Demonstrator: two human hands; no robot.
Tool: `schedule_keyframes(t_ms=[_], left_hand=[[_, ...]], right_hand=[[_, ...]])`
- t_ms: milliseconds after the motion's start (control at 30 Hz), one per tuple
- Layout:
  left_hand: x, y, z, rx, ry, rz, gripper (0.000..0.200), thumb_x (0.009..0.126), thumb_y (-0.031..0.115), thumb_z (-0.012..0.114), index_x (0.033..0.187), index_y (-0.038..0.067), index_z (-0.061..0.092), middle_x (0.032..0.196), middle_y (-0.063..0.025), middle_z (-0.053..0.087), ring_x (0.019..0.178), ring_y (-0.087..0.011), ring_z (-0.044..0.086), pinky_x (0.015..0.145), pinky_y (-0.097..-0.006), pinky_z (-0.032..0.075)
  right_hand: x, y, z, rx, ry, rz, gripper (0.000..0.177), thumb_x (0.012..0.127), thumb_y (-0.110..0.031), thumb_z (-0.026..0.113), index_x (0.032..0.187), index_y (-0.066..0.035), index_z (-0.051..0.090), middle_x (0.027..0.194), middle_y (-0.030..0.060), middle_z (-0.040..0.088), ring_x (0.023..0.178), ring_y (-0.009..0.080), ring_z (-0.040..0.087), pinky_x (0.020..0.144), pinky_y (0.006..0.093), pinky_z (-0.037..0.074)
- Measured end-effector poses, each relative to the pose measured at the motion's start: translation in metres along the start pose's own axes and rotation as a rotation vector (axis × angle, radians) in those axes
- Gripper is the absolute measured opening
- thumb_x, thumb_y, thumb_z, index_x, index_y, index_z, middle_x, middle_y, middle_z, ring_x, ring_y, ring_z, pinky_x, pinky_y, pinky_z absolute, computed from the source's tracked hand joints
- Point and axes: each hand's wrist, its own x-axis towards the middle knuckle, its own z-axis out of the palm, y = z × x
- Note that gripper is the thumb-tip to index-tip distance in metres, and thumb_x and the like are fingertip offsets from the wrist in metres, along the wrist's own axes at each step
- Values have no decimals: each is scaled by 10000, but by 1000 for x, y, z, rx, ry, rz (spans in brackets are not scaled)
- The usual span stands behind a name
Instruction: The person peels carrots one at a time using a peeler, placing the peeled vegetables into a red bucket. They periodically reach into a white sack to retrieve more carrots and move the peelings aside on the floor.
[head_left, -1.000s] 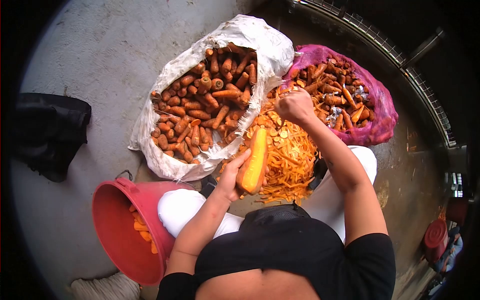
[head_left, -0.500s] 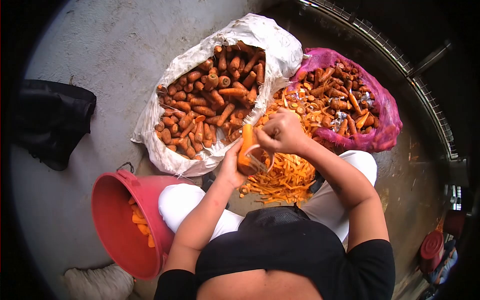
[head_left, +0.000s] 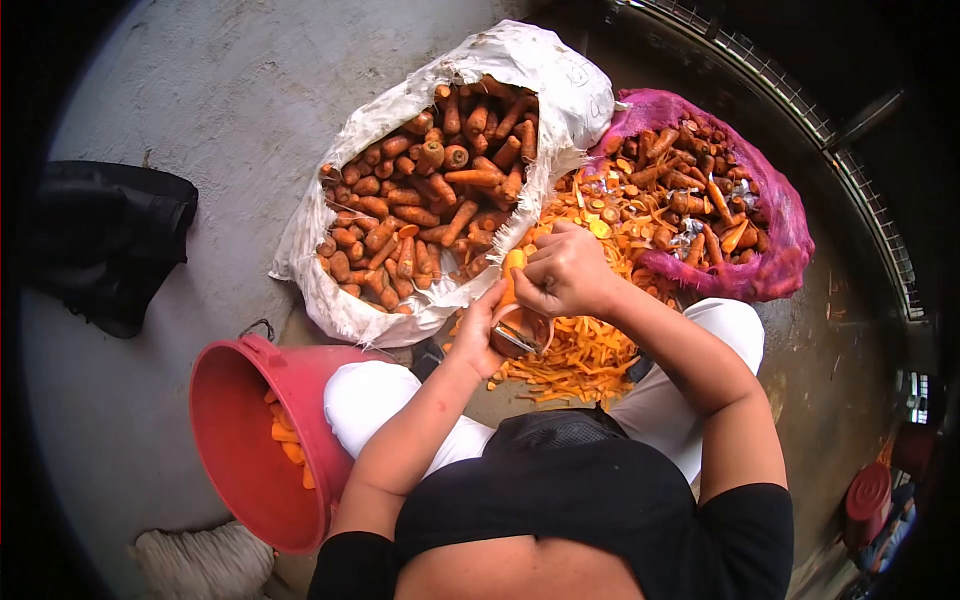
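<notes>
My left hand (head_left: 480, 335) is closed round a partly peeled carrot (head_left: 512, 270), its bright orange end pointing away from me. Just right of it, my right hand (head_left: 568, 270) is closed on a peeler (head_left: 522, 333), whose blade lies against the carrot's lower part. Beneath both hands a heap of orange peelings (head_left: 580, 365) covers the floor. Beyond my left hand lies an open white sack (head_left: 340, 180) full of unpeeled carrots (head_left: 400, 215). The pink mesh sack (head_left: 790, 225), at the right, holds more carrots and scraps.
A red bucket (head_left: 335, 400) lies tilted at the left with several peeled carrots (head_left: 288, 440) inside. Black cloth (head_left: 115, 240) is at the far left, a pale sack (head_left: 205, 560) at the lower left. At the lower right are a red container (head_left: 866, 492) and part of a person (head_left: 888, 540).
The peeler and my right hand have shifted slightly toward me along the carrot. The carrot is turned a little, and the whole view has moved slightly.
</notes>
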Motion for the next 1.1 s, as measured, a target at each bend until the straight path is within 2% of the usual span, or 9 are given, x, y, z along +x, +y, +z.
schedule_keyframes(t_ms=[333, 400, 433, 467, 500, 600, 800, 833, 1100], left_hand=[[-10, 10, 3, 66, -62, 77, 381, 962, 344, 443, 1162, 25, 500, 1031, -113, 613, 918, -214, 637, 800, -381, 552], [-12, 12, -2, 125, -70, 54, 399, 965, 359, 431, 1176, 26, 496, 1005, -125, 616, 834, -232, 650, 726, -362, 558], [-24, 13, 2, 187, -92, 36, 393, 966, 356, 435, 1175, 29, 498, 978, -128, 619, 805, -236, 653, 705, -342, 556], [-32, 13, 4, 254, -116, 14, 387, 966, 353, 438, 1173, 31, 499, 952, -132, 622, 776, -239, 655, 684, -322, 554], [-35, 10, 2, 270, -132, 3, 423, 969, 377, 407, 1183, 21, 490, 929, -156, 617, 728, -257, 652, 637, -321, 548], [-38, 13, 9, 221, -221, -19, 440, 974, 389, 380, 1189, 19, 482, 941, -174, 615, 723, -254, 650, 625, -339, 549], [-16, 20, 5, 159, -43, 41, 489, 968, 410, 372, 1231, 6, 457, 987, -189, 604, 782, -292, 641, 686, -395, 554], [-14, 21, 6, 140, -17, 34, 473, 969, 411, 374, 1207, 13, 470, 956, -185, 608, 776, -285, 642, 686, -391, 554], [5, 9, 6, 42, 57, -5, 399, 971, 404, 379, 1181, 92, 513, 993, -96, 620, 847, -228, 638, 730, -388, 549]], right_hand=[[-1, 7, 19, 183, 11, 132, 376, 760, -168, 589, 412, -114, 459, 427, 33, 461, 412, 201, 463, 469, 340, 366], [-1, 22, 23, 164, 38, 200, 391, 774, -172, 577, 403, -112, 470, 404, 26, 453, 386, 184, 451, 458, 335, 384], [-2, 46, 14, 80, -16, 364, 371, 800, -290, 550, 476, -123, 620, 388, 44, 480, 332, 194, 430, 491, 313, 444], [-4, 72, 7, -99, -7, 339, 389, 820, -280, 530, 470, -137, 622, 384, 26, 479, 297, 167, 381, 526, 348, 457], [-4, 90, -6, -352, -249, 424, 404, 829, -282, 514, 464, -141, 617, 396, 33, 495, 326, 152, 404, 584, 391, 466], [-27, 122, -3, -610, 4, 565, 425, 851, -323, 479, 497, -158, 646, 424, 53, 522, 368, 189, 495, 660, 401, 477], [2, 69, -11, -200, -97, 765, 390, 849, -351, 493, 578, -174, 710, 460, 31, 581, 363, 174, 531, 461, 326, 451], [2, 62, -11, -47, -16, 711, 374, 845, -359, 511, 577, -190, 711, 446, -6, 573, 341, 157, 512, 374, 293, 400], [-1, 4, -6, -6, 24, 158, 316, 741, -192, 619, 442, -124, 543, 461, 16, 526, 481, 200, 519, 530, 334, 374]])
